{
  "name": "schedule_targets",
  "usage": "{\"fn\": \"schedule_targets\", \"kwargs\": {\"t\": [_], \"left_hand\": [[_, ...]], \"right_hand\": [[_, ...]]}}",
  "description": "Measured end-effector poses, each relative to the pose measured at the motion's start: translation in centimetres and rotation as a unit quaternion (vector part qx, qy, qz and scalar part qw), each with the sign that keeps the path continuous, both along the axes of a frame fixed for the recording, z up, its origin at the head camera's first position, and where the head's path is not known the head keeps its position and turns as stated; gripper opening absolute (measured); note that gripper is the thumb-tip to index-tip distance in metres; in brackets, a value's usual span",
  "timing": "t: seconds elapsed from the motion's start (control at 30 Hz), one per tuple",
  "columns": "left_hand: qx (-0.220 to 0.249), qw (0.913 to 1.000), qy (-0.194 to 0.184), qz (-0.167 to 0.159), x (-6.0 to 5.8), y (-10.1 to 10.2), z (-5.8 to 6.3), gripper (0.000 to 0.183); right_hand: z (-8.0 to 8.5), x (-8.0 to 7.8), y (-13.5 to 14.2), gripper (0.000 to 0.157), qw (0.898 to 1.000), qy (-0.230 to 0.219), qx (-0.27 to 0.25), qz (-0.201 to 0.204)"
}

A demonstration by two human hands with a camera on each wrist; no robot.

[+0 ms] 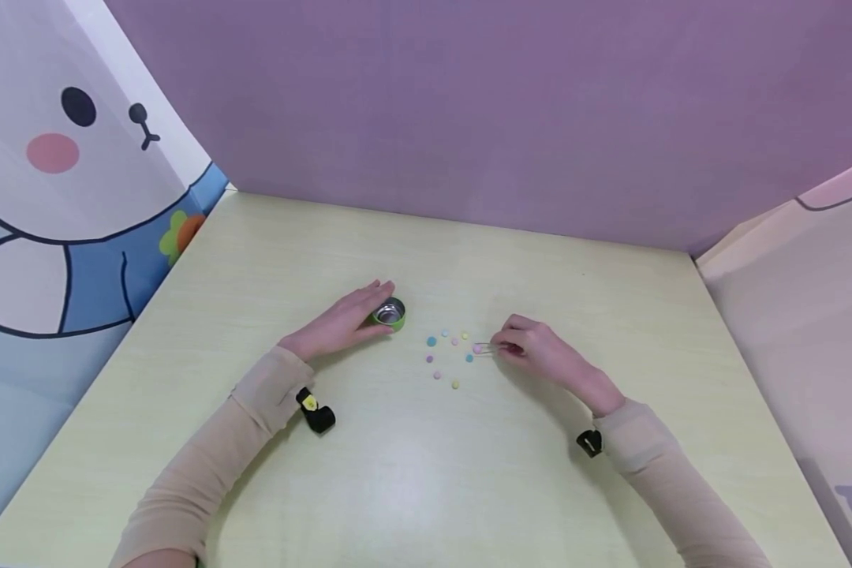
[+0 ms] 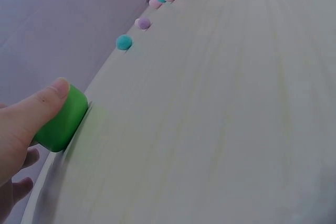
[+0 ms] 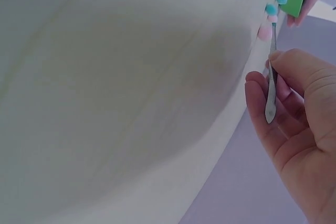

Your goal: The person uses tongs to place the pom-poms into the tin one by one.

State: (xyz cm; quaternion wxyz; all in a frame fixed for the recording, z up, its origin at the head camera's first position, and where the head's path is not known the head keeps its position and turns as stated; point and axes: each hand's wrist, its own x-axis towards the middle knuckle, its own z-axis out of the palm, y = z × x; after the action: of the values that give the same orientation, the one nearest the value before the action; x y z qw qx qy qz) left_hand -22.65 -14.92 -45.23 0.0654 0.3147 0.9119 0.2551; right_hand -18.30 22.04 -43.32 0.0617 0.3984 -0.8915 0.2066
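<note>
My right hand holds a thin pair of metal tweezers. The thumb and fingers pinch them near the middle, and the tips point at a pink ball on the bench. The tips are right at the ball. I cannot tell if they squeeze it yet.

My left hand rests on the bench beside a little green cup. The fingers are nearly straight and the thumb presses on the cup's side. The cup is shiny inside and stands upright.

More small balls lie between the hands, blue, purple, yellow and pink. From the pink ball, the cup sits at about ten o'clock, and most of the other balls lie from seven to ten o'clock. One blue ball lies just beside the pink one, so the tips have little room.

I think the balls are soft, fuzzy and very light. A ball like that can squash, roll away or pop out of the tips. I would grab it across its middle with a gentle squeeze. The cup looks light too, so it could slide. A thumb on its side helps keep it in place.
</note>
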Motion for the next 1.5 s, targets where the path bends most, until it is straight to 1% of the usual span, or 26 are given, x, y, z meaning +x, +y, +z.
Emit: {"fn": "schedule_targets", "kwargs": {"t": [0.33,0.57,0.83,1.17,1.37,1.5], "left_hand": [[-0.001,1.0000,-0.009,0.002,0.14,0.17,-0.02,0.082],[-0.002,1.0000,-0.003,-0.001,0.00,0.22,-0.16,0.081],[-0.002,1.0000,0.004,-0.002,0.00,0.22,-0.30,0.082],[-0.002,1.0000,0.003,-0.001,0.04,0.17,-0.29,0.083],[-0.003,1.0000,0.006,-0.001,0.03,0.16,-0.28,0.083],[0.001,1.0000,0.000,0.000,0.09,0.18,-0.15,0.082]], "right_hand": [[-0.02,0.16,-0.15,0.014,1.000,-0.006,0.011,-0.008],[-0.14,0.25,-0.08,0.014,1.000,-0.005,0.015,-0.012],[-0.21,0.38,-0.02,0.014,1.000,-0.015,0.020,-0.018],[-0.35,0.37,-0.04,0.012,1.000,0.010,0.018,-0.013],[-0.10,0.38,-0.06,0.013,1.000,0.013,0.019,-0.020],[0.12,0.24,-0.04,0.013,0.999,0.027,0.022,-0.026]]}}
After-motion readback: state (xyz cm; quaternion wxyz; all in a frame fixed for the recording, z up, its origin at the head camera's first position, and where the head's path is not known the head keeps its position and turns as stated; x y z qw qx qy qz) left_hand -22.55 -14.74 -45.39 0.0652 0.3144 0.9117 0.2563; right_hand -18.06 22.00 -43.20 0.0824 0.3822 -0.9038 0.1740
